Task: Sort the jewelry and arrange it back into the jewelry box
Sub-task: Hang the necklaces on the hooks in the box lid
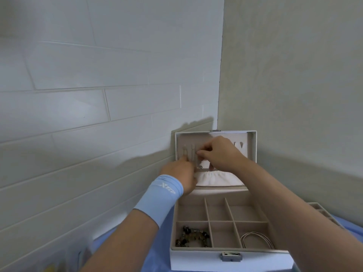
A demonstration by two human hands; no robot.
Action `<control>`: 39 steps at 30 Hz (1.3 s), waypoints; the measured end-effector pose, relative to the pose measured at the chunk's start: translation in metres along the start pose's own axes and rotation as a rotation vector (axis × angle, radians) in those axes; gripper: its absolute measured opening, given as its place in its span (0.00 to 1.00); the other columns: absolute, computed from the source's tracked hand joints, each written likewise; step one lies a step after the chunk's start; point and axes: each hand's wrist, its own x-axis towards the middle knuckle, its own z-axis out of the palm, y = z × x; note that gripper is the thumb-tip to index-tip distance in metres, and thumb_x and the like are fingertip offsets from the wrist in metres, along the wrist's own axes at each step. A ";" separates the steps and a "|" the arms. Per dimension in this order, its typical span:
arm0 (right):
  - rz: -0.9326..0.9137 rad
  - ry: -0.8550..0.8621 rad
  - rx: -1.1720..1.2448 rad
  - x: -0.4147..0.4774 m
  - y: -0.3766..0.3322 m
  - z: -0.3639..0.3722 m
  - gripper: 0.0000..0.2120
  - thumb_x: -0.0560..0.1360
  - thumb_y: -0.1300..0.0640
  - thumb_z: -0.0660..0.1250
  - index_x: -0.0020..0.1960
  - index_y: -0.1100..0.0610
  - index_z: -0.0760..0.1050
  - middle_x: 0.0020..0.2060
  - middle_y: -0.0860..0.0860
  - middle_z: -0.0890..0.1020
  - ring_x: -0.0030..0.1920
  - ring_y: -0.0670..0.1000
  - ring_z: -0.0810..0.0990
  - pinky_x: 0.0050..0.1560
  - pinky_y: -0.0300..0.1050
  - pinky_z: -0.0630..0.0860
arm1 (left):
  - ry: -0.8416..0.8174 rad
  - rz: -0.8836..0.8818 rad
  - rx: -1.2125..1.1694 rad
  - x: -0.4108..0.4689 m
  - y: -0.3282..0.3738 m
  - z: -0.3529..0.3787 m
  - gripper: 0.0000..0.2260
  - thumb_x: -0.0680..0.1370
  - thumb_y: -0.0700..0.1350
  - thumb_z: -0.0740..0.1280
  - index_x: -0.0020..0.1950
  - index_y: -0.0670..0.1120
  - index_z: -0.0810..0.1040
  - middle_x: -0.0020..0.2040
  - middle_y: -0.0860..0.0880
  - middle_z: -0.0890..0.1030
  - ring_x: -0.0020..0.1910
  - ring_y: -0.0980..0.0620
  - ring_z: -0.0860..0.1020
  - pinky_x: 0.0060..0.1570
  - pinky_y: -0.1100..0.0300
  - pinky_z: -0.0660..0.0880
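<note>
A white jewelry box (196, 258) stands open on a blue cloth, its beige lid (253, 146) upright against the wall. A beaded bracelet (191, 237) lies in the front left compartment and thin wire bangles (257, 239) in the front right one. Both hands are up at the lid's inside. My right hand (220, 152) pinches something small near the lid's hooks; what it is cannot be made out. My left hand (179, 172) reaches to the lid's lower left with curled fingers, and a thin chain (200, 164) hangs between the two hands.
A gathered white pocket (218, 178) runs along the lid's bottom. A beige tray insert (324, 214) lies to the right of the box. White tiled wall stands close on the left and a plain wall behind. Blurred items (59, 264) sit at the bottom left.
</note>
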 end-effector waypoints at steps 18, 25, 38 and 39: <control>-0.052 -0.026 -0.032 -0.046 -0.006 -0.005 0.12 0.80 0.58 0.65 0.60 0.50 0.82 0.55 0.43 0.83 0.32 0.36 0.73 0.42 0.36 0.71 | 0.085 0.025 -0.335 -0.033 -0.007 -0.020 0.13 0.78 0.53 0.65 0.62 0.55 0.77 0.61 0.54 0.76 0.57 0.51 0.77 0.58 0.55 0.73; -0.106 -0.096 0.070 -0.111 -0.031 -0.007 0.05 0.76 0.55 0.70 0.47 0.48 0.85 0.40 0.41 0.84 0.43 0.40 0.81 0.46 0.36 0.76 | 0.136 0.027 -0.485 -0.108 -0.011 -0.026 0.02 0.78 0.52 0.66 0.47 0.56 0.76 0.46 0.56 0.78 0.41 0.58 0.76 0.44 0.59 0.75; -0.142 -0.491 -0.324 -0.196 -0.054 0.056 0.09 0.75 0.56 0.65 0.48 0.52 0.84 0.37 0.50 0.87 0.42 0.49 0.83 0.48 0.47 0.82 | -0.322 -0.091 -0.346 -0.185 -0.015 0.015 0.02 0.73 0.50 0.71 0.42 0.58 0.82 0.43 0.60 0.82 0.48 0.55 0.81 0.55 0.57 0.77; -0.154 -0.462 -0.370 -0.197 -0.052 0.062 0.10 0.74 0.57 0.65 0.50 0.52 0.85 0.39 0.52 0.86 0.45 0.52 0.84 0.49 0.48 0.81 | -0.315 -0.105 -0.335 -0.185 -0.014 0.018 0.03 0.72 0.50 0.71 0.44 0.58 0.83 0.46 0.60 0.83 0.51 0.55 0.80 0.57 0.56 0.76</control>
